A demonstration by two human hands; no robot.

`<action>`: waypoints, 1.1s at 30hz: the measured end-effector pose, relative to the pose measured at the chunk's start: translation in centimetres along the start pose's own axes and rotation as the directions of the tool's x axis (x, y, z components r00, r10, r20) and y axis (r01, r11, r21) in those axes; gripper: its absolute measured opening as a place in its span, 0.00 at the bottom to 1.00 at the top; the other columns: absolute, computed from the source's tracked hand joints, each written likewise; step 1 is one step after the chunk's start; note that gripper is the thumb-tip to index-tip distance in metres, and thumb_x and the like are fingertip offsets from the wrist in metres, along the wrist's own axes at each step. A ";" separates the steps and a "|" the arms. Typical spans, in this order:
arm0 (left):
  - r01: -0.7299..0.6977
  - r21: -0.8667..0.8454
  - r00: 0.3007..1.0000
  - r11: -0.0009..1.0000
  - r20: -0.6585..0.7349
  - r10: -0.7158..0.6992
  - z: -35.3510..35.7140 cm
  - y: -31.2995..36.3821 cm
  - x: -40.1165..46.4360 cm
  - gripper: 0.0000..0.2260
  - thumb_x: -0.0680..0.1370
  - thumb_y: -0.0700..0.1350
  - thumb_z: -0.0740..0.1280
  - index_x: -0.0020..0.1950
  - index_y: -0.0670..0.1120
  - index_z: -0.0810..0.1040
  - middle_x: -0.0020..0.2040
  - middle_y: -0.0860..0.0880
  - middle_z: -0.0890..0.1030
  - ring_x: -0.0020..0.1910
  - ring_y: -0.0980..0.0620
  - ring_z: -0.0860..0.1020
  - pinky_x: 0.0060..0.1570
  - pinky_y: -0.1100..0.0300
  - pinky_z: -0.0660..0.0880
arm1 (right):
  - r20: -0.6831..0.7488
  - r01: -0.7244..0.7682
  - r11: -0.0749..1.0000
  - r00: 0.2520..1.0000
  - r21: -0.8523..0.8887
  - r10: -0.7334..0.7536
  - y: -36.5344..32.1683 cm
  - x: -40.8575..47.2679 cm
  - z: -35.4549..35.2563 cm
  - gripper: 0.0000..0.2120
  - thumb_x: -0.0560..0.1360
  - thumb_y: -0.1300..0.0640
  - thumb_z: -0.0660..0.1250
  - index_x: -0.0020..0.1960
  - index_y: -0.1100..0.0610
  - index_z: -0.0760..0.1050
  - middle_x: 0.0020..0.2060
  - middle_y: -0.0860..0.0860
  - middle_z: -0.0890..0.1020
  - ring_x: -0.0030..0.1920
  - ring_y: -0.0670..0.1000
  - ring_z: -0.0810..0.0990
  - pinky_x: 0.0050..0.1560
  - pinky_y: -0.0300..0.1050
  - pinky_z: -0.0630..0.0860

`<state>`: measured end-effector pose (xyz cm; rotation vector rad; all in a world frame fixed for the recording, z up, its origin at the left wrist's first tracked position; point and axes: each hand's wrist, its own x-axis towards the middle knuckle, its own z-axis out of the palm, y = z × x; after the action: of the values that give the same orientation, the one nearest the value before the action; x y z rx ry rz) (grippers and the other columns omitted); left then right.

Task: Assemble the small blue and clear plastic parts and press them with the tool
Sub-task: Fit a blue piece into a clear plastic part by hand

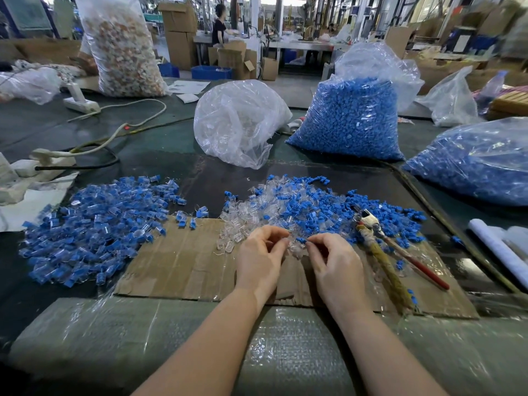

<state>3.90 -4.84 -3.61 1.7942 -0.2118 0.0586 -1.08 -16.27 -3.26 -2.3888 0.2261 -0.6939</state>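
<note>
Both hands work over the cardboard sheet (183, 261). Right hand (334, 261) pinches a small blue part (300, 240) between thumb and forefinger. Left hand (261, 252), fingers curled, appears to pinch a clear part (294, 247); outline indistinct. Loose parts pile (300, 207) lies just beyond the fingertips. Pliers (383, 247) rest right of the right hand, untouched. Assembled pile (97, 224) lies well left.

left hand (258, 257): bare, no glove | right hand (333, 262): bare | forearms: uncovered, sleeveless

Head view, downward (close) over table (85, 332)
</note>
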 end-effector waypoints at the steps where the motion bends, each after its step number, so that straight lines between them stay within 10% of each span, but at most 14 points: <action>1: 0.016 -0.043 1.000 0.999 0.007 -0.016 0.0 0.1 -0.1 0.08 0.75 0.39 0.68 0.40 0.52 0.78 0.39 0.50 0.80 0.35 0.62 0.76 0.37 0.73 0.72 | -0.002 0.012 1.000 1.000 0.009 -0.012 0.0 -0.1 0.0 0.02 0.75 0.59 0.67 0.45 0.56 0.78 0.38 0.45 0.75 0.43 0.47 0.73 0.43 0.36 0.64; 12: 0.039 -0.139 0.997 0.989 0.077 -0.028 -0.1 0.0 -0.4 0.12 0.76 0.36 0.67 0.42 0.55 0.78 0.40 0.47 0.82 0.41 0.48 0.81 0.46 0.58 0.79 | 0.040 0.073 0.997 0.996 0.016 -0.074 0.2 -0.4 0.1 0.04 0.74 0.59 0.68 0.41 0.58 0.77 0.37 0.48 0.76 0.41 0.48 0.73 0.42 0.39 0.66; 20: -0.059 -0.035 0.989 0.998 0.134 0.063 0.1 -0.1 -0.7 0.13 0.75 0.35 0.67 0.41 0.55 0.78 0.40 0.51 0.82 0.40 0.56 0.79 0.43 0.68 0.76 | 0.001 0.060 0.998 0.998 0.000 -0.060 0.4 -0.4 0.4 0.07 0.72 0.59 0.70 0.36 0.57 0.74 0.33 0.47 0.74 0.37 0.50 0.73 0.39 0.40 0.64; 33: 0.060 -0.203 0.988 0.977 0.150 -0.030 -0.3 0.8 -0.6 0.08 0.76 0.33 0.64 0.44 0.46 0.76 0.37 0.44 0.75 0.35 0.52 0.75 0.38 0.64 0.76 | -0.018 0.177 0.981 0.984 0.079 -0.176 0.2 -0.5 0.0 0.09 0.72 0.61 0.71 0.53 0.57 0.80 0.43 0.47 0.78 0.47 0.49 0.76 0.50 0.39 0.70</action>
<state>3.17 -4.68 -2.91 1.5948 -0.2720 -0.1242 -1.50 -16.23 -3.61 -2.3473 -0.0098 -0.7815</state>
